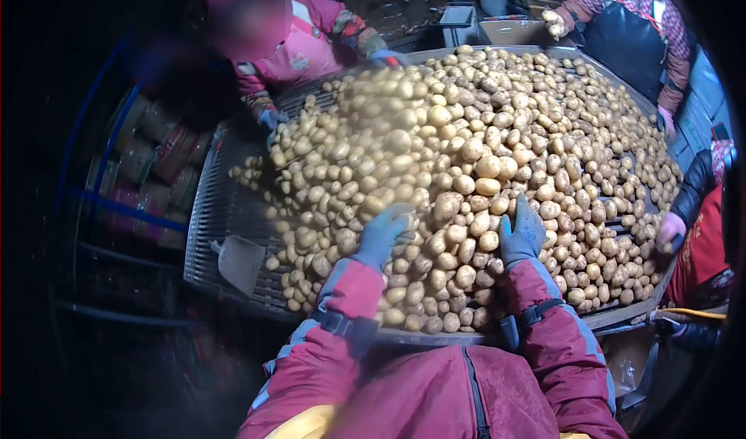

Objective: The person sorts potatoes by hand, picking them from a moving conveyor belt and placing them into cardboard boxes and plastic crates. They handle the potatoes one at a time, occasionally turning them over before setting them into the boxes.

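Note:
A large heap of potatoes covers much of a slatted metal table. My left hand, in a blue-grey glove, rests against the near part of the heap, its fingers slightly blurred and pointing right. To its right, my right hand wears a similar glove and touches the potatoes with its thumb apart from the raised fingers. Several potatoes lie between my two hands. Neither hand is wrapped round a potato that I can make out.
A scoop lies on the slats at the left. One co-worker reaches in from the upper left, another stands at the upper right, and a third is at the right edge. A grey bin stands beyond the table.

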Demonstrator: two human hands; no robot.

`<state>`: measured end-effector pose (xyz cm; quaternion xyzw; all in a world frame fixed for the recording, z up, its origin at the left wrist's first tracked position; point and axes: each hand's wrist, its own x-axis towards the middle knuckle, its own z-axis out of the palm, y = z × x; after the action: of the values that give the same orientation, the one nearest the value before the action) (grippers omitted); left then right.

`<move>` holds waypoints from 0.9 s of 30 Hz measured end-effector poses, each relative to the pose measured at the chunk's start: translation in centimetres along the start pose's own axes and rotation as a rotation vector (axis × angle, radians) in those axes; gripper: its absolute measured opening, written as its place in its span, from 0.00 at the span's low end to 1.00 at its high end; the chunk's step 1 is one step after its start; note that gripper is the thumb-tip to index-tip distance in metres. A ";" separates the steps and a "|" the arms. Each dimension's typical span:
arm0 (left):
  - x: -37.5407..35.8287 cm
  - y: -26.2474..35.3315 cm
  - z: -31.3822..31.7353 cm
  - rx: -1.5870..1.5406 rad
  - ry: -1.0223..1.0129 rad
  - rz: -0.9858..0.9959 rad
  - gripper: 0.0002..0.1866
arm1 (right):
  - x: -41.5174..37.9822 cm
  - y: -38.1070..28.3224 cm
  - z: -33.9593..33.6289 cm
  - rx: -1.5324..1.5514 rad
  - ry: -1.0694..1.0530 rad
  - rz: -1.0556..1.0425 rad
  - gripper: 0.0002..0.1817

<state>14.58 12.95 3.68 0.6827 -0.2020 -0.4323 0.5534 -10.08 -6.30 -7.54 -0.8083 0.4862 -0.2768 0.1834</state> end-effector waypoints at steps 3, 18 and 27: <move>-3.5 -0.9 -2.5 -0.114 0.032 -0.110 0.20 | 0.1 -0.3 -0.3 0.005 0.004 -0.001 0.38; -6.2 -3.2 -8.7 -0.575 -0.118 -0.180 0.26 | 0.1 0.1 0.8 -0.095 -0.016 0.028 0.38; -3.6 -4.9 -13.9 -0.379 0.170 -0.238 0.19 | 1.9 3.3 -1.8 0.161 -0.044 0.101 0.28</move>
<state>22.91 25.25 0.67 0.6194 0.0121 -0.4657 0.6319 -12.79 -9.59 -7.49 -0.7712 0.4986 -0.2875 0.2720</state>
